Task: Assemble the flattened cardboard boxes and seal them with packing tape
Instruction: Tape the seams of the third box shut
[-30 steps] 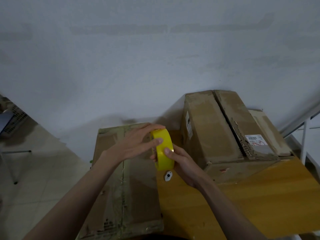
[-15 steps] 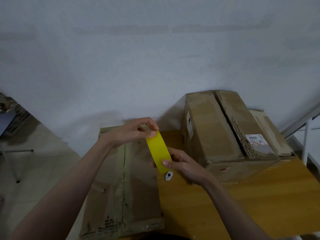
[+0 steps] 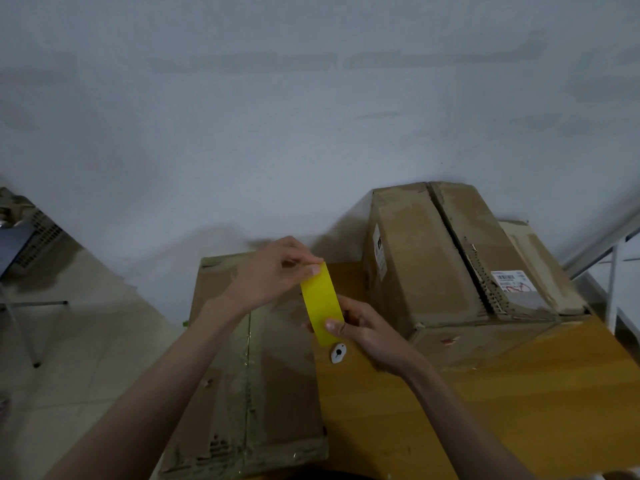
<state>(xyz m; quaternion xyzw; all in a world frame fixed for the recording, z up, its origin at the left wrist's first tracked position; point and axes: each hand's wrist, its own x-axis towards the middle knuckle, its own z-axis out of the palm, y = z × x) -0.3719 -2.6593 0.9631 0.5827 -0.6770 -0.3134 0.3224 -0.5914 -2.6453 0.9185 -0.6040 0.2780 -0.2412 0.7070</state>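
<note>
Two hands work the yellow packing tape (image 3: 322,306) above the table. Left hand (image 3: 273,271) pinches the tape's upper end between thumb and fingertips; right hand (image 3: 363,332) grips the lower part, thumb on its face; the roll itself is not clearly visible. Just below stands the assembled cardboard box (image 3: 256,375), its centre seam running lengthwise, on the wooden table (image 3: 485,410). A second box (image 3: 450,258) sits beside it. Good practice, judged: draw the strip out taut, align it with the seam, anchor the free end past the far edge, then press down smoothly.
</note>
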